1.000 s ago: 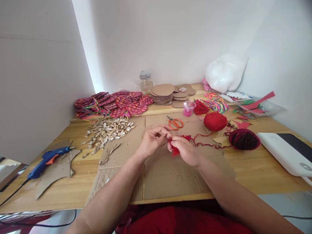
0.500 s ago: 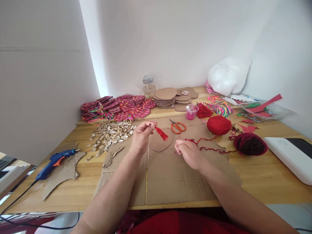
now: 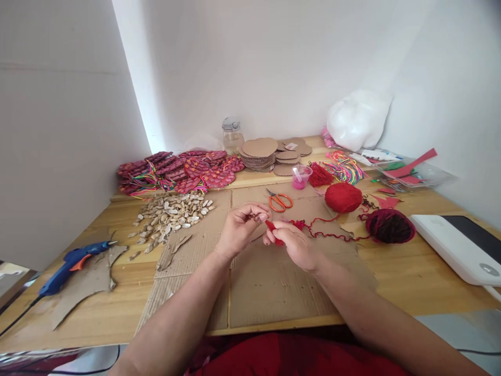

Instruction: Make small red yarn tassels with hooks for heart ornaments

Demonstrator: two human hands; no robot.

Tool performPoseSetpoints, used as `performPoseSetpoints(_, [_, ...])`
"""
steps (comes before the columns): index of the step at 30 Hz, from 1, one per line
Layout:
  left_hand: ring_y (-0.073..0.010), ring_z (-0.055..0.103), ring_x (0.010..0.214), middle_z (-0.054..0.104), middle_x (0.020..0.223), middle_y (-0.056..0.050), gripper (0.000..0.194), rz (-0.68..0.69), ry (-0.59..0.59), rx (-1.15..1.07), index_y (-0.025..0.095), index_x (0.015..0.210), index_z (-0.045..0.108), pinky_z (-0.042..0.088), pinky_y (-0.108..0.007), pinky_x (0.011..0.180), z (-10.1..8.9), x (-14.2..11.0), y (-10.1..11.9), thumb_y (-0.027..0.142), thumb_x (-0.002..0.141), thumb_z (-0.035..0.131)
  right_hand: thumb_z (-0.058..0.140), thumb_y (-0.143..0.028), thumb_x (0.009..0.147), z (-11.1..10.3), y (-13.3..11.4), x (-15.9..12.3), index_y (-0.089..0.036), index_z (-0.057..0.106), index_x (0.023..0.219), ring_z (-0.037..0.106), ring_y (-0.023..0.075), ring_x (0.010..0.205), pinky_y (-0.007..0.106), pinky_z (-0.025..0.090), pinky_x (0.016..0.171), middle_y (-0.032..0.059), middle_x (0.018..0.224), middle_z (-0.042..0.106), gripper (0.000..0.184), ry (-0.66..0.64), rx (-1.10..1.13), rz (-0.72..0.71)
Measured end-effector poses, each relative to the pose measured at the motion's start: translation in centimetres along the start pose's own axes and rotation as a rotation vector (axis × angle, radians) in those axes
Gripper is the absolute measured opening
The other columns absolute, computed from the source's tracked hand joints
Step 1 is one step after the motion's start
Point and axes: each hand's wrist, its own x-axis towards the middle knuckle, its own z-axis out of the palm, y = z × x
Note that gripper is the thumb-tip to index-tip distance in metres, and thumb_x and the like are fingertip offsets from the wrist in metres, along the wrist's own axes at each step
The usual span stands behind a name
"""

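My left hand (image 3: 246, 225) pinches the top of a small red yarn tassel (image 3: 271, 225) above the cardboard sheet. My right hand (image 3: 293, 241) has its fingers closed round the tassel's strands, close beside the left fingertips. Just beyond the hands lie orange-handled scissors (image 3: 279, 200). Two strands of yarn run from near my right hand to a red yarn ball (image 3: 343, 197) and a dark maroon yarn ball (image 3: 390, 226). The round cardboard piece under the hands is mostly hidden.
Peanut shells (image 3: 172, 216) lie left of the cardboard sheet (image 3: 282, 297). A blue glue gun (image 3: 74, 266) rests at far left. Behind stand decorated pieces (image 3: 180, 169), stacked cardboard discs (image 3: 258, 154), a glass jar (image 3: 233, 137) and a pink cup (image 3: 300, 177). A white device (image 3: 457, 248) is at right.
My right hand has moved left and up to the tassel, and its fingers have closed on the strands. My left hand has shifted slightly right and down. The view has turned a little.
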Motion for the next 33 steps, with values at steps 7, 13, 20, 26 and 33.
performPoseSetpoints(7, [-0.0092, 0.053, 0.073, 0.066, 0.093, -0.004, 0.019, 0.050, 0.282, -0.099, 0.017, 0.075, 0.069, 0.039, -0.020, 0.063, -1.8, 1.2, -0.3, 0.035, 0.076, 0.075, 0.033, -0.020, 0.086, -0.1, 0.9, -0.3, -0.022, 0.038, 0.064, 0.045, 0.0161, 0.066, 0.032, 0.034, 0.067, -0.0003, 0.065, 0.047, 0.023, 0.001, -0.140, -0.005])
performPoseSetpoints(13, [-0.0113, 0.056, 0.078, 0.067, 0.090, -0.005, 0.021, 0.014, 0.254, -0.063, 0.017, 0.076, 0.071, 0.042, -0.021, 0.067, -3.1, 1.5, 0.3, 0.036, 0.073, 0.077, 0.040, -0.027, 0.091, -1.1, 0.5, -0.3, -0.021, 0.057, 0.083, 0.051, 0.0183, 0.080, 0.032, 0.037, 0.075, 0.0013, 0.081, 0.057, 0.020, 0.258, -0.216, 0.040])
performPoseSetpoints(20, [-0.0145, 0.062, 0.083, 0.067, 0.104, -0.008, 0.020, -0.083, -0.050, 0.045, 0.016, 0.075, 0.074, 0.047, -0.026, 0.073, -0.4, 0.0, 0.8, 0.036, 0.073, 0.077, 0.039, -0.051, 0.098, -0.3, -0.2, -0.1, -0.020, 0.062, 0.087, 0.055, 0.0199, 0.086, 0.034, 0.041, 0.081, 0.0039, 0.087, 0.062, 0.040, 0.031, -0.063, 0.003])
performPoseSetpoints(26, [-0.0084, 0.057, 0.069, 0.071, 0.087, -0.006, 0.020, -0.210, 0.091, -0.159, 0.015, 0.078, 0.074, 0.043, -0.019, 0.061, -0.8, 0.4, 0.2, 0.034, 0.073, 0.078, 0.039, -0.044, 0.100, 0.1, 0.6, -0.2, -0.019, 0.054, 0.074, 0.054, 0.0157, 0.076, 0.030, 0.041, 0.077, 0.0021, 0.075, 0.058, 0.039, -0.040, 0.019, 0.012])
performPoseSetpoints(33, [-0.0108, 0.068, 0.088, 0.070, 0.091, -0.006, 0.020, -0.367, 0.123, -0.496, 0.011, 0.078, 0.071, 0.051, -0.012, 0.064, -1.0, 0.6, 0.4, 0.027, 0.072, 0.081, 0.038, -0.049, 0.099, 0.3, 1.0, -0.4, -0.019, 0.053, 0.076, 0.054, 0.0148, 0.070, 0.029, 0.040, 0.069, 0.0014, 0.072, 0.058, 0.041, -0.076, -0.016, 0.099])
